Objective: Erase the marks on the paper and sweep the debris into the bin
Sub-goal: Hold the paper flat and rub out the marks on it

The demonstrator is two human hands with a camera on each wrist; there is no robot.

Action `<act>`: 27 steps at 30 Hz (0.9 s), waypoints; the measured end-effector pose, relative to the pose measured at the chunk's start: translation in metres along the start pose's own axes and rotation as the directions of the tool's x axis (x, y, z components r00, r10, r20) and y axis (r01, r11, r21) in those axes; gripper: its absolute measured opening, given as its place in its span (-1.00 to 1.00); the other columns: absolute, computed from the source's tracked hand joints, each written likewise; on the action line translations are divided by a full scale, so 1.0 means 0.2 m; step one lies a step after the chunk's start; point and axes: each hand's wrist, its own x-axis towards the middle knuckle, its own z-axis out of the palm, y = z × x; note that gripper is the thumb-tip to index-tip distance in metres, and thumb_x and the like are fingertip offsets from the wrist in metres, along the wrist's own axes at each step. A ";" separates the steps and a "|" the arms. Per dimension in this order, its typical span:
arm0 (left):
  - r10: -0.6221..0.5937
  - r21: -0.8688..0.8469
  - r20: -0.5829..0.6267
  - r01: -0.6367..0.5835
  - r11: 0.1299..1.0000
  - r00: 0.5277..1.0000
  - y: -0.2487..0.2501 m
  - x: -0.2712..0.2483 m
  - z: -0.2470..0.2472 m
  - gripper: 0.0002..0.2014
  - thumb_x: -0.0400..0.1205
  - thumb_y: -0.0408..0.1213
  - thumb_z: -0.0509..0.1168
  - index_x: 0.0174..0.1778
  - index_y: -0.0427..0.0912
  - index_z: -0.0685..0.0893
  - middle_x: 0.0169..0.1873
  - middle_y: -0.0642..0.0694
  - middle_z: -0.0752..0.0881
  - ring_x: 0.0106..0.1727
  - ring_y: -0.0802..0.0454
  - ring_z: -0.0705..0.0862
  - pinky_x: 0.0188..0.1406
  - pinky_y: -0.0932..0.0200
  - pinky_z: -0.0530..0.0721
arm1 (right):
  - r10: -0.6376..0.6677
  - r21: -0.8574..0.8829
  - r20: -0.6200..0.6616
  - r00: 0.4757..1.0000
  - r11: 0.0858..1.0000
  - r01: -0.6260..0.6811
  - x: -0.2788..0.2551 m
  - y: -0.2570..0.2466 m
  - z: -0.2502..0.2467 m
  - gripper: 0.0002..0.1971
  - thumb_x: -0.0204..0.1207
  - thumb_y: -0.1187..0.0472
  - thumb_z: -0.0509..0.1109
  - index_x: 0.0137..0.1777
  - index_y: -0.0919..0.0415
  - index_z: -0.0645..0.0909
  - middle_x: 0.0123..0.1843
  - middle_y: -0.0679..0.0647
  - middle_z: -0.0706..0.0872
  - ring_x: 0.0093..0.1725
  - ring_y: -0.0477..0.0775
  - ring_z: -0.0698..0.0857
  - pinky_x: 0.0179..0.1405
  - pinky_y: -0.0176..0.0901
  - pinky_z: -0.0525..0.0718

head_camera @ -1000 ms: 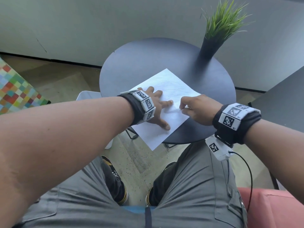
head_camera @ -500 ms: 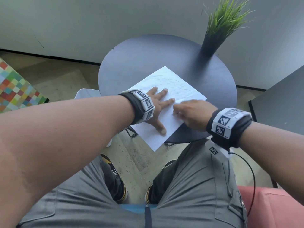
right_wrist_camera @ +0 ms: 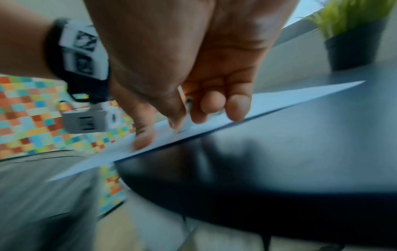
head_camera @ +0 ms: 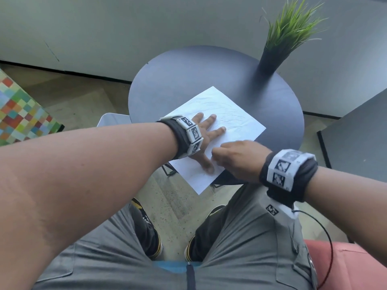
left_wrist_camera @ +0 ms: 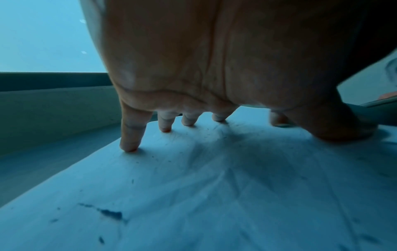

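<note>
Right hand [head_camera: 236,159] slid left, eraser [right_wrist_camera: 188,117] upright on paper [head_camera: 234,120].

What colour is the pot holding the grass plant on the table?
Black. The pot shows best in the right wrist view, standing at the far edge of the dark round table.

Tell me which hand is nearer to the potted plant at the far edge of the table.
Right, narrowly. The right hand works at the paper's near right edge, on the potted plant's side. The left hand lies flat on the paper further left, fingers spread.
</note>
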 end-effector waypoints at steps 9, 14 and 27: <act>-0.010 0.000 0.004 0.010 1.000 1.000 0.01 -0.02 -0.01 0.33 0.13 0.61 0.34 0.64 0.30 -0.36 0.68 -0.04 -0.39 0.67 -0.33 -0.31 0.48 -0.57 0.03 | 0.006 0.010 0.018 1.000 1.000 -0.007 -0.04 0.01 0.00 -0.88 0.63 0.13 0.17 0.11 -0.03 0.48 -0.11 -0.06 0.53 -0.09 0.14 0.59 -0.20 -0.07 0.45; -0.015 -0.011 0.013 0.015 1.000 1.000 0.02 -0.03 -0.01 0.33 0.12 0.59 0.37 0.63 0.34 -0.36 0.67 -0.06 -0.40 0.67 -0.34 -0.32 0.46 -0.59 0.06 | 0.160 0.001 -0.102 0.982 0.987 -0.161 -0.03 0.10 -0.02 -0.89 0.64 0.16 0.17 0.11 0.04 0.48 -0.01 0.05 0.64 0.02 0.22 0.63 -0.14 -0.07 0.49; -0.031 -0.011 0.014 0.031 0.999 0.999 0.03 -0.02 0.00 0.35 0.08 0.63 0.33 0.62 0.33 -0.38 0.67 -0.09 -0.40 0.66 -0.39 -0.31 0.48 -0.59 0.08 | -0.011 0.038 0.031 0.999 0.999 0.010 -0.08 0.02 0.01 -0.90 0.67 0.10 0.18 0.10 0.02 0.49 -0.09 -0.02 0.59 -0.04 0.13 0.62 -0.11 0.00 0.58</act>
